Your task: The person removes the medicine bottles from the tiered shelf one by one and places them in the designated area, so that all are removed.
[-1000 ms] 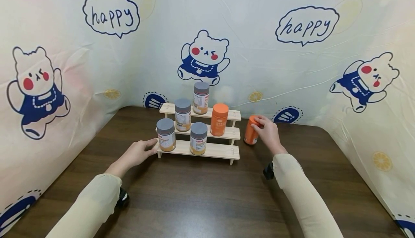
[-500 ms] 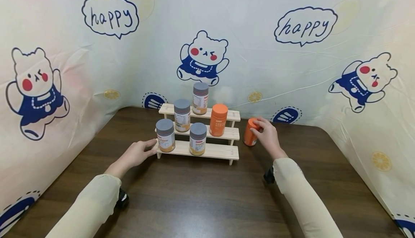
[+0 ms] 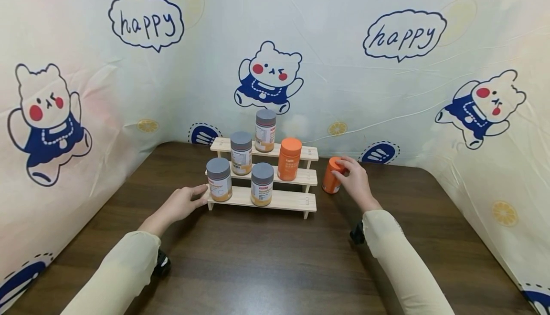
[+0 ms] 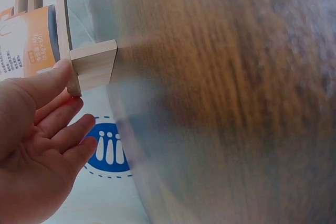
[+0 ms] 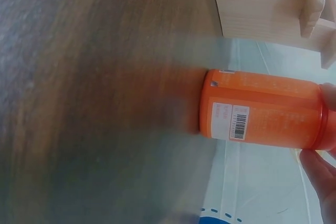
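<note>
An orange supplement bottle (image 3: 331, 177) stands on the table just right of a three-step wooden display rack (image 3: 292, 201). My right hand (image 3: 355, 181) pinches this bottle at its cap. The right wrist view shows the bottle's barcode label, with its base at the tabletop. At the rack's left end, my left hand (image 3: 182, 205) grips the end of the lowest shelf (image 4: 64, 30) between thumb and fingers. Near that hand, a grey-capped bottle (image 3: 219, 183) sits on the lowest step. A second orange bottle (image 3: 290, 160) is on the right of the middle step.
Another grey-capped bottle (image 3: 262, 188) shares the lowest step. One grey-capped bottle (image 3: 241, 155) is on the middle step's left, and one more grey-capped bottle (image 3: 265, 133) tops the rack. Printed cloth (image 3: 326, 76) walls the brown table (image 3: 258, 267) behind and at both sides.
The right hand and its orange bottle have shifted slightly nearer to me between the first frame and the second, then stay put. The left hand and the rack stay in place.
</note>
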Demonstrator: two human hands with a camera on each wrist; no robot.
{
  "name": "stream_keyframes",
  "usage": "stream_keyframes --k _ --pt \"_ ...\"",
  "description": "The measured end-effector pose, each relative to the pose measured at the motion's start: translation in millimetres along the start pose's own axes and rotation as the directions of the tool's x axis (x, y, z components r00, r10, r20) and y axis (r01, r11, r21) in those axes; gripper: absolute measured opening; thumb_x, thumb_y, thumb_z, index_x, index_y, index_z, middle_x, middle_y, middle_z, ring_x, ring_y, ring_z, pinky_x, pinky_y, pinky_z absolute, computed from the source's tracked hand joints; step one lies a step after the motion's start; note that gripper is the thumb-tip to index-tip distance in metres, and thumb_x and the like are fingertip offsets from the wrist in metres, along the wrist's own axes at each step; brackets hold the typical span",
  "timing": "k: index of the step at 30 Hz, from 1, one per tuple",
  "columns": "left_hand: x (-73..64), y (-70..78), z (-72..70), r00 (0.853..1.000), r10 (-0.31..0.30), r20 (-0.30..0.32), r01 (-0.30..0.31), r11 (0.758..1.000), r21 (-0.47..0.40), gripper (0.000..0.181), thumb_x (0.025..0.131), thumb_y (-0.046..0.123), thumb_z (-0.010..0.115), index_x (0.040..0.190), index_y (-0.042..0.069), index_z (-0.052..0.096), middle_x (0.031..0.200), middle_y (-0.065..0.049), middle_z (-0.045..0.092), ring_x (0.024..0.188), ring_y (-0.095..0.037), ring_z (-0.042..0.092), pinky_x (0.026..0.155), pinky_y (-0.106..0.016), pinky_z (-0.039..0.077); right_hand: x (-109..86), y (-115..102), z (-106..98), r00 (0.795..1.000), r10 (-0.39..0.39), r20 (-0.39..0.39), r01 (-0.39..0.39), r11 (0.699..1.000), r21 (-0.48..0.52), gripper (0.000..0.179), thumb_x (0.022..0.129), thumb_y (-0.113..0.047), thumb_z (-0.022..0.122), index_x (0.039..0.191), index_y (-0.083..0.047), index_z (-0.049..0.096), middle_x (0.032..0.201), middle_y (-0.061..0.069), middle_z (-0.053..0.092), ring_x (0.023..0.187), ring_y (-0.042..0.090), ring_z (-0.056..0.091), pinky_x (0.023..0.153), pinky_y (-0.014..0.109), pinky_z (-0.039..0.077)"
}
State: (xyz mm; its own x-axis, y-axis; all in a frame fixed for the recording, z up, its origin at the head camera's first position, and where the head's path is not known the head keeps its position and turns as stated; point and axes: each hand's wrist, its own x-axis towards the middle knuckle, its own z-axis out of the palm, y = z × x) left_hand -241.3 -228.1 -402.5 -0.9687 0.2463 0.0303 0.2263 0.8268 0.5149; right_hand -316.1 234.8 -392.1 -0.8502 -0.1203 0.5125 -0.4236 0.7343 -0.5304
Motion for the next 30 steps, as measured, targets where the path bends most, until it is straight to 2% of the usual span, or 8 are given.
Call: stream_keyframes --k 7,14,21,30 --pt "0.5 -1.5 0.6 1.0 0.013 -0.005 -0.013 1.0 0.004 0.049 0.091 0.019 0.06 0.132 -0.003 0.046 0.131 -0.024 0.045 0.118 -0.042 0.043 0.093 -0.055 0.035 0.8 -2 -2 1.0 -0.011 0.001 0.011 1.0 0.0 0.033 0.081 -0.013 0.072 0.109 0.002 0.066 0.122 0.019 0.054 0.092 0.03 0.056 0.074 0.043 0.05" --pt "0.0 -1.2 0.3 1.0 0.018 -0.011 -0.018 1.0 0.006 0.049 0.09 0.019 0.06 0.132 -0.003 0.047 0.13 -0.024 0.046 0.117 -0.043 0.043 0.093 -0.055 0.035 8.9 -11 -9 1.0 0.013 0.005 -0.013 1.0 0.006 0.035 0.082 -0.019 0.071 0.112 0.0 0.065 0.124 0.019 0.053 0.111 0.034 0.051 0.085 0.047 0.045" --pt "0.0 -1.7 0.3 1.0 0.014 -0.009 -0.014 1.0 0.004 0.048 0.091 0.019 0.06 0.132 -0.003 0.047 0.13 -0.024 0.046 0.118 -0.042 0.043 0.093 -0.055 0.035 22.8 -32 -23 1.0 -0.026 0.01 0.026 1.0 0.0 0.038 0.083 -0.018 0.07 0.116 -0.001 0.063 0.127 0.018 0.051 0.105 0.036 0.054 0.084 0.048 0.046" --pt "0.1 -1.3 0.3 1.0 0.006 -0.006 -0.006 1.0 0.004 0.049 0.09 0.018 0.06 0.132 -0.003 0.047 0.131 -0.024 0.045 0.118 -0.042 0.043 0.094 -0.055 0.034 54.5 -70 -37 0.995 -0.097 0.011 0.097 0.995 -0.005 0.038 0.085 -0.018 0.068 0.119 -0.002 0.061 0.125 0.016 0.053 0.106 0.033 0.054 0.087 0.045 0.045"
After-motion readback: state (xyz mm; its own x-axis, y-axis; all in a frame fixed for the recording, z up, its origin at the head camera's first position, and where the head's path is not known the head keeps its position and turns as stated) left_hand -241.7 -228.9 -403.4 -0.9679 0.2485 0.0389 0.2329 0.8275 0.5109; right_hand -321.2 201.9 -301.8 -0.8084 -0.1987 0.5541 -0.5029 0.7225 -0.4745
